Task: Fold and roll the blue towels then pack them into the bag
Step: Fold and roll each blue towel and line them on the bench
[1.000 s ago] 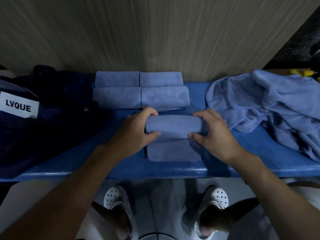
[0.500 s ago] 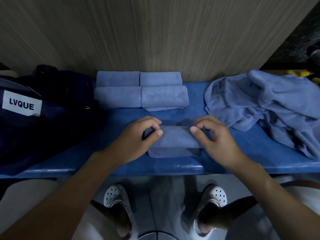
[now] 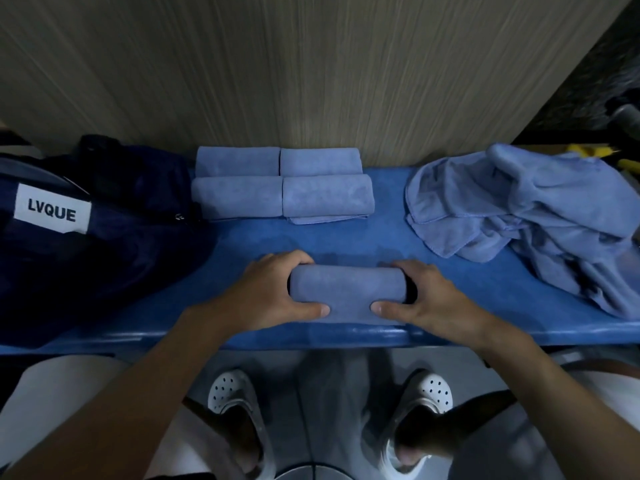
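A rolled blue towel (image 3: 348, 289) lies near the front edge of the blue bench (image 3: 346, 244). My left hand (image 3: 266, 292) grips its left end, fingers curled over the top and thumb under the front. My right hand (image 3: 429, 296) grips the right end the same way. Several rolled blue towels (image 3: 282, 187) sit in two rows at the back against the wall. A heap of loose blue towels (image 3: 526, 209) lies at the right. The dark navy bag (image 3: 93, 230) with a white LVQUE label stands at the left.
A wood-grain wall (image 3: 311, 71) rises right behind the bench. Below the bench's front edge I see my legs and white perforated shoes (image 3: 235, 396). Yellow items (image 3: 602, 154) show at the far right behind the heap.
The flat tail of the towel has been rolled up toward the front edge. Both hands moved nearer to me and now hold a full roll at its ends.
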